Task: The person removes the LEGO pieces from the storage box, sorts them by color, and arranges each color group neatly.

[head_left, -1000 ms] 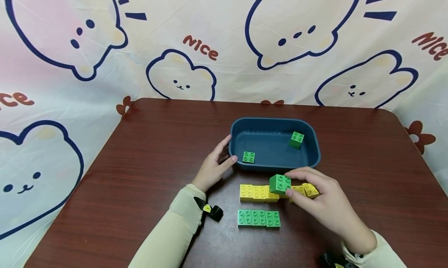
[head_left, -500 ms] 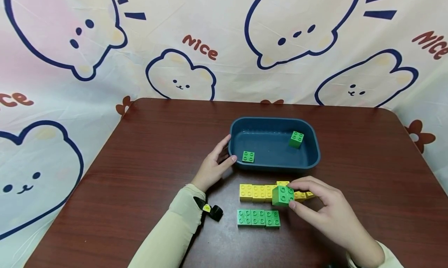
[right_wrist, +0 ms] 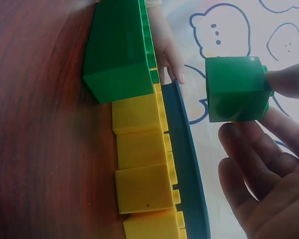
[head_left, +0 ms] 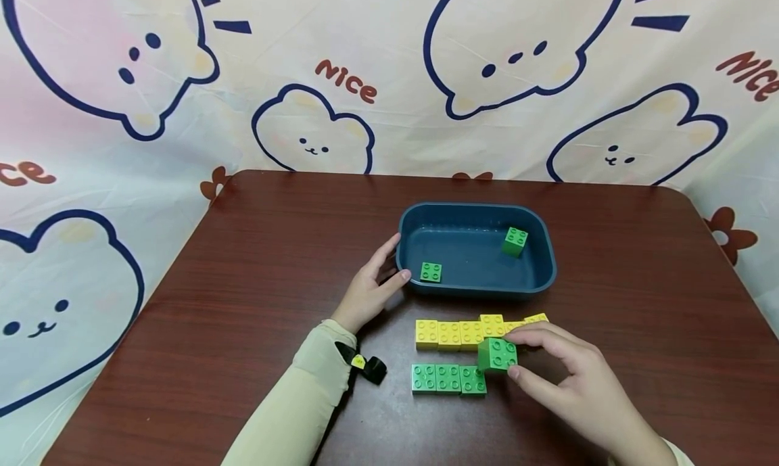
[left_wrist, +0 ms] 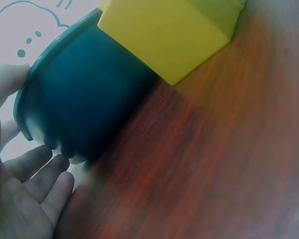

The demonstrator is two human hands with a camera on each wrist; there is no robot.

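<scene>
My right hand [head_left: 584, 385] pinches a green toy building brick [head_left: 497, 354] between thumb and fingers, held up over the table at the right end of a row of several green bricks [head_left: 447, 379]. In the right wrist view the held brick [right_wrist: 237, 89] shows its smooth sides. Behind it runs a row of yellow bricks [head_left: 449, 335], partly covered by my right fingers. My left hand [head_left: 367, 293] rests against the left end of a dark blue bin [head_left: 475, 291], thumb at the near corner. In the left wrist view its fingertips [left_wrist: 60, 162] touch the bin's outer wall.
Two green bricks, one near left [head_left: 431, 272] and one tilted far right [head_left: 514, 242], lie in the bin. Everything stands on a brown wooden table [head_left: 274, 249]. A patterned cloth [head_left: 402, 80] hangs behind the table's far edge.
My right hand has brought the green brick from over the yellow row nearer to me, beside the green row. The left hand keeps its place on the bin.
</scene>
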